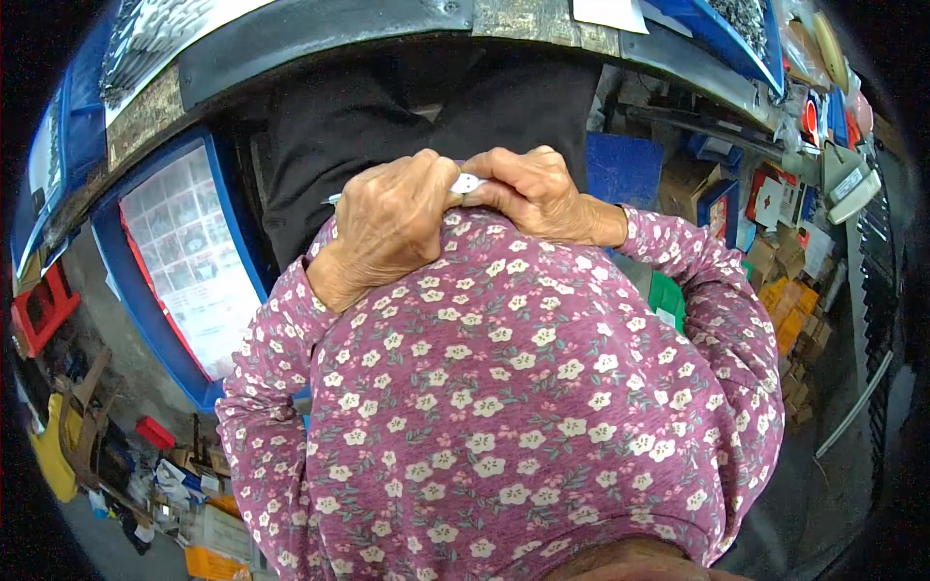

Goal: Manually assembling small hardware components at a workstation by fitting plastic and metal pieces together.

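Note:
My left hand [392,218] is closed in a fist in front of my belly, against the flowered purple shirt [484,387]. A thin, pale, pointed end pokes out on its left side. Between the two hands shows a small white piece [468,182] with a dark spot. My right hand [536,194] pinches at this piece with thumb and bent forefinger. Whether the pale end and the white piece are one slim object cannot be told, since the left fist hides the middle.
Beyond my dark-trousered lap [426,107] runs a workbench edge [329,63] with blue trays of small metal parts. On my left stands a blue bin [170,353] holding a printed sheet. Cardboard boxes [775,257] and a blue panel [623,174] are on the right.

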{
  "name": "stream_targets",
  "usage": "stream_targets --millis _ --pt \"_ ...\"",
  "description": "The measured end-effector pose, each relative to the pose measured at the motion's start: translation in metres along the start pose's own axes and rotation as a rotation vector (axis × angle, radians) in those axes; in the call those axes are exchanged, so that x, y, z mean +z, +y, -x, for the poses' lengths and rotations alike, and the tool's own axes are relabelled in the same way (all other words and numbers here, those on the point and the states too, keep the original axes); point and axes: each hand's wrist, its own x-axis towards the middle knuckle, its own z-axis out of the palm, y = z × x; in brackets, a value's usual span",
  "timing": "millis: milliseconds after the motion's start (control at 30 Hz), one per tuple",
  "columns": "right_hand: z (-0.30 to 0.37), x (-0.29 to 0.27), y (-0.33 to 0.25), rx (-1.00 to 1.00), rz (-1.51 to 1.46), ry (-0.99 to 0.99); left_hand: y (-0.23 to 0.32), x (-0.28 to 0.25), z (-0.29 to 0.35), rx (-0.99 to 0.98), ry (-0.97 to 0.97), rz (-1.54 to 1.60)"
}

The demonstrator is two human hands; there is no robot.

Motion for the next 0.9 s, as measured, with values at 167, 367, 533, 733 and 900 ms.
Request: stream_targets --millis 167,367,533,733,900 --pt "0.0 0.001 0.0 0.003 -0.003 -0.012 -0.001 -0.002 0.0 0.015 0.034 0.06" --pt "-0.007 -0.001 -0.001 -0.011 0.047 0.016 -0.004 -0.003 -0.003 0.022 0.086 0.024" --pt "-0.01 -0.009 -0.004 0.025 0.013 -0.01 -0.003 -0.008 -0.008 0.066 0.101 -0.01" --pt "-0.022 -0.016 0.008 -0.028 -0.04 -0.007 -0.01 -0.006 -0.019 0.05 0.129 -0.033" --pt "-0.048 -0.05 0.001 0.108 -0.173 -0.214 -0.008 -0.013 -0.027 -0.033 0.231 0.051"
